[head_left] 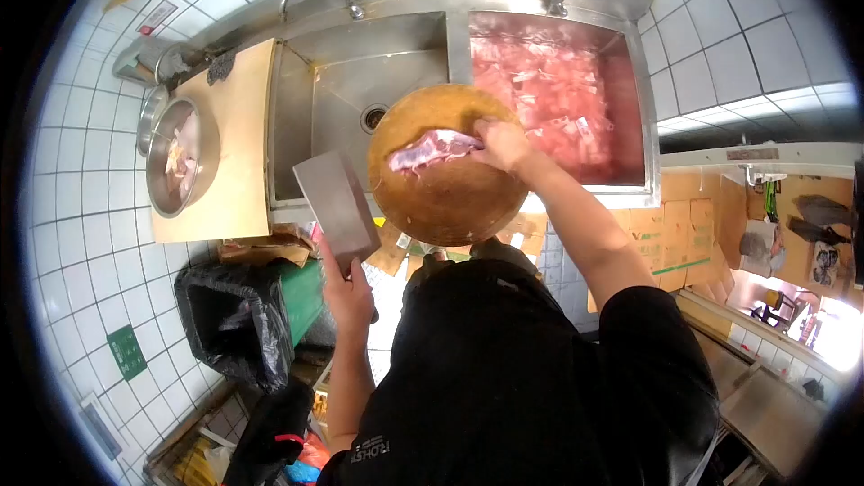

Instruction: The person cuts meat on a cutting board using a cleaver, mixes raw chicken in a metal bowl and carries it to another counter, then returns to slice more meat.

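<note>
On a round wooden chopping board at the sink's front edge lies a long piece of raw meat. My right hand is closed on the meat's right end, pressing near the board's upper right. To the left of the board, my left hand grips a wide-bladed cleaver by its handle. The blade is raised and held apart from the meat, its flat side showing.
Behind the board are an empty-looking sink basin and a basin of reddish water with meat. A metal bowl with meat pieces stands on a wooden panel. Below it is a lined bin.
</note>
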Action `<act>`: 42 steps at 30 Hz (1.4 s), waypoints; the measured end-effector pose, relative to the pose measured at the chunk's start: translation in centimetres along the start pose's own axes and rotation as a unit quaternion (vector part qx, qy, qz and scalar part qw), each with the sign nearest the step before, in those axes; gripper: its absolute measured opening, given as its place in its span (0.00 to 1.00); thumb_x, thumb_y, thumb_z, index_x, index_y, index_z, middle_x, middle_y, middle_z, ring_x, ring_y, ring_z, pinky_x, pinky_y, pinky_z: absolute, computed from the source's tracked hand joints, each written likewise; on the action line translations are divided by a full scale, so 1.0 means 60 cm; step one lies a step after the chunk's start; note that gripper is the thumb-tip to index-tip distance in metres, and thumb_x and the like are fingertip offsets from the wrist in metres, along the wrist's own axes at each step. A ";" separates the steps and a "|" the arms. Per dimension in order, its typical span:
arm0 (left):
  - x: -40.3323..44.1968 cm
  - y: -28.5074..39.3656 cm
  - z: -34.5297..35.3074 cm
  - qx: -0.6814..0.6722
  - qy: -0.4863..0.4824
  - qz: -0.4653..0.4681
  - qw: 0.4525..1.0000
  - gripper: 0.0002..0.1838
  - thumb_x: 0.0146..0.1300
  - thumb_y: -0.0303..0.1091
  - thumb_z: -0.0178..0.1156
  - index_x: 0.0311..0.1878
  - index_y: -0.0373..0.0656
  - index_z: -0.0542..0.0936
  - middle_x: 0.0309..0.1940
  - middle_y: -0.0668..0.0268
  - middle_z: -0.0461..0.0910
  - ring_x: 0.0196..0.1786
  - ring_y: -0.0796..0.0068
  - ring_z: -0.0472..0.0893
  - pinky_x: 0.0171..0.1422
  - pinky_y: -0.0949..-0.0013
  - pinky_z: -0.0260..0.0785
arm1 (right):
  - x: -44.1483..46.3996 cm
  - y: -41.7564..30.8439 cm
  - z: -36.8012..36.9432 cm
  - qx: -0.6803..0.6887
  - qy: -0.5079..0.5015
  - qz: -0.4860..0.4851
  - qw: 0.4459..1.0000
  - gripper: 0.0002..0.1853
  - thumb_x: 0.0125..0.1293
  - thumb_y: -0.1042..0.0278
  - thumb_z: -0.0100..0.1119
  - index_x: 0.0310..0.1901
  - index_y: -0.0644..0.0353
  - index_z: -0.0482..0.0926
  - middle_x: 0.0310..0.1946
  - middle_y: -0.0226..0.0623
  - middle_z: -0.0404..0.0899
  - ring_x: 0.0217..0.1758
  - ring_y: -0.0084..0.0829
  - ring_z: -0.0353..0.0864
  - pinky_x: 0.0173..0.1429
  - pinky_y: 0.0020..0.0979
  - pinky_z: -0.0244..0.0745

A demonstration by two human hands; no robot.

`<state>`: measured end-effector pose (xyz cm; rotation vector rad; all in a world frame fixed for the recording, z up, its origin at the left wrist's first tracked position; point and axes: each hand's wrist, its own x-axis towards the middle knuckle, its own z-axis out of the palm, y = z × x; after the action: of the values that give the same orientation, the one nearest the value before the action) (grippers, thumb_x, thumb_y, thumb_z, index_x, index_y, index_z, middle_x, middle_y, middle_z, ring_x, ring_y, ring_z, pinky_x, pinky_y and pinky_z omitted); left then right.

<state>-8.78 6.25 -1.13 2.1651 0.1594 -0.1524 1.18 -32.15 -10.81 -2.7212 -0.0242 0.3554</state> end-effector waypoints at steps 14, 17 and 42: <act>0.090 0.106 0.148 0.265 -0.167 0.282 0.907 0.46 0.62 0.21 0.56 0.84 0.57 0.56 0.33 0.51 0.82 0.34 0.49 0.83 0.41 0.48 0.76 | -0.207 0.037 0.098 0.109 0.235 0.143 0.955 0.24 0.58 0.60 0.74 0.54 0.60 0.81 0.50 0.54 0.81 0.55 0.54 0.81 0.60 0.48 0.78; 0.091 0.120 0.166 0.321 -0.193 0.258 0.890 0.46 0.62 0.20 0.56 0.85 0.57 0.56 0.34 0.51 0.82 0.35 0.48 0.84 0.42 0.48 0.76 | -0.237 0.046 0.110 0.163 0.228 0.174 0.944 0.22 0.60 0.62 0.74 0.53 0.61 0.82 0.49 0.52 0.81 0.54 0.52 0.82 0.59 0.47 0.79; 0.085 0.103 0.182 0.324 -0.183 0.257 0.892 0.48 0.62 0.21 0.56 0.85 0.58 0.54 0.32 0.51 0.81 0.33 0.48 0.83 0.41 0.49 0.76 | -0.268 0.122 0.139 0.603 0.118 0.206 0.762 0.10 0.68 0.73 0.71 0.49 0.62 0.83 0.41 0.31 0.86 0.44 0.22 0.82 0.53 0.27 0.80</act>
<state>-3.21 -5.96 -3.11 2.6949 -0.7848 -0.3388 -16.67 -36.81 -17.14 -1.4153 0.6514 0.0614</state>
